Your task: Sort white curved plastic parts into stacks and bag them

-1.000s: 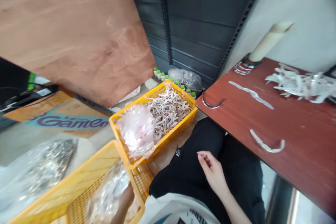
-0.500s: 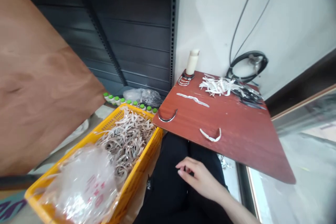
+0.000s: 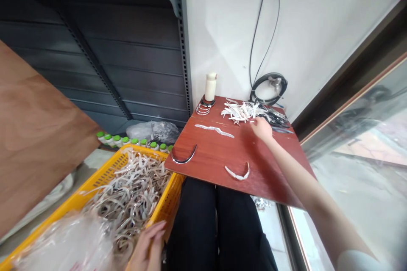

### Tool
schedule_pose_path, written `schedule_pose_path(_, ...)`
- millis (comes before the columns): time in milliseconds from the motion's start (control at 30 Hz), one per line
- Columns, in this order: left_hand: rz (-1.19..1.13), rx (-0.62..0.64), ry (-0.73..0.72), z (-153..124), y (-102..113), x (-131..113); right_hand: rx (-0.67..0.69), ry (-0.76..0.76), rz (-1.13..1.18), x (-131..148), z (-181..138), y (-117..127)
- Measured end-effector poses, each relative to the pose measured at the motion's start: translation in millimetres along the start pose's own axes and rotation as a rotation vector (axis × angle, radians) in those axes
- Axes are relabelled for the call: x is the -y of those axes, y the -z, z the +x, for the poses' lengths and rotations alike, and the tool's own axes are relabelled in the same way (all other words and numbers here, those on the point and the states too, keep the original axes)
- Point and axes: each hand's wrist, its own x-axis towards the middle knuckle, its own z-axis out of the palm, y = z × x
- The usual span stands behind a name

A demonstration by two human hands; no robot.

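My right hand [image 3: 262, 129] reaches across the red-brown board [image 3: 267, 165] to a pile of white strips [image 3: 237, 111]. Its fingertips are pinched at the near edge of the pile, on a white strip. Low in the view, my left hand [image 3: 149, 245] is beside the near rim of the yellow basket [image 3: 162, 205], fingers stretched out and nothing seen in them. On the board lie a black curved band [image 3: 183, 161], a white curved band [image 3: 238, 176] and a long, wavy whitish strip [image 3: 214, 130]. Dark strips [image 3: 275, 117] lie to the right of the pile.
A cream bottle [image 3: 210, 87] stands at the board's far left corner, beside several stacked rings [image 3: 202, 110]. The basket holds many curved strips [image 3: 136, 186] and a clear plastic bag [image 3: 70, 241]. Green-capped bottles [image 3: 135, 141] line its far side. A cable coil [image 3: 254, 95] rests against the wall.
My right hand has gone from above my lap forward to the pile of white strips. My left hand has come into view by the basket. The view has turned slightly to the right.
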Motion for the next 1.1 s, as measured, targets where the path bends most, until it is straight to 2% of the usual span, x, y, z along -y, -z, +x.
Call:
schedule_pose_path(133,-0.182,0.236,-0.204,3.8,-62.0,-47.2,0.011,0.046,-0.051,-15.0,23.3,-18.8)
schedule_pose_path(233,-0.214,0.317,-0.294,1.6,-85.1,-59.0,-0.003,0.074,-0.091,-20.1,28.2,-29.2)
schedule_pose_path(400,-0.200,0.313,-0.301,0.1,-94.9,-53.8,-0.029,0.134,-0.122,-20.4,30.8,-30.4)
schedule_pose_path(500,-0.181,0.270,-0.281,-0.2,-97.5,-52.6,-0.111,0.124,-0.050,-8.8,24.5,-21.7)
schedule_pose_path(567,-0.167,0.242,-0.263,-0.8,-99.3,-53.0,-0.183,0.071,0.166,5.1,14.9,-13.2)
schedule_pose_path(633,-0.155,0.225,-0.247,-2.0,-100.5,-53.4,-0.197,0.005,0.513,22.1,0.4,-3.1)
schedule_pose_path(733,-0.127,0.184,-0.248,-3.9,-100.0,-54.6,-0.031,-0.089,1.033,48.5,-32.0,14.2)
schedule_pose_path(833,-0.061,0.106,-0.299,-1.6,-98.2,-59.7,0.300,-0.185,1.352,72.3,-76.4,29.4)
schedule_pose_path(967,0.039,-0.001,-0.416,18.8,-102.2,-74.5,0.732,-0.254,1.449,96.9,-139.2,33.6)
schedule_pose_path(1033,0.089,0.004,-0.477,36.3,-109.0,-82.3,0.854,-0.260,1.446,104.4,-164.2,27.6)
schedule_pose_path(1100,0.129,0.059,-0.524,54.0,-117.7,-87.0,0.921,-0.260,1.428,107.7,-182.4,19.6)
